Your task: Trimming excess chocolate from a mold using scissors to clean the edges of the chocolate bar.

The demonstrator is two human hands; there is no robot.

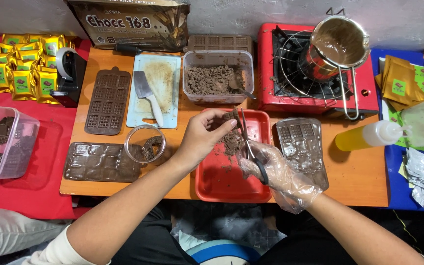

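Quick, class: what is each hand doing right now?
Left hand: closed, pinching a chocolate piece.
Right hand: gloved, closed on the scissors.

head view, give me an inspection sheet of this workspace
surface: orange table, crumbs in the red tray.
job's things: left hand pinches a chocolate piece; scissors in the gloved right hand are at it, over the tray.
clutter: tub of chopped chocolate, cleaver on cutting board, brown mould, clear moulds, glass bowl, yellow squeeze bottle.
grippers: both hands closed on their items.
cables: nothing seen.
surroundings: red stove with pot of melted chocolate, gold packets at left.
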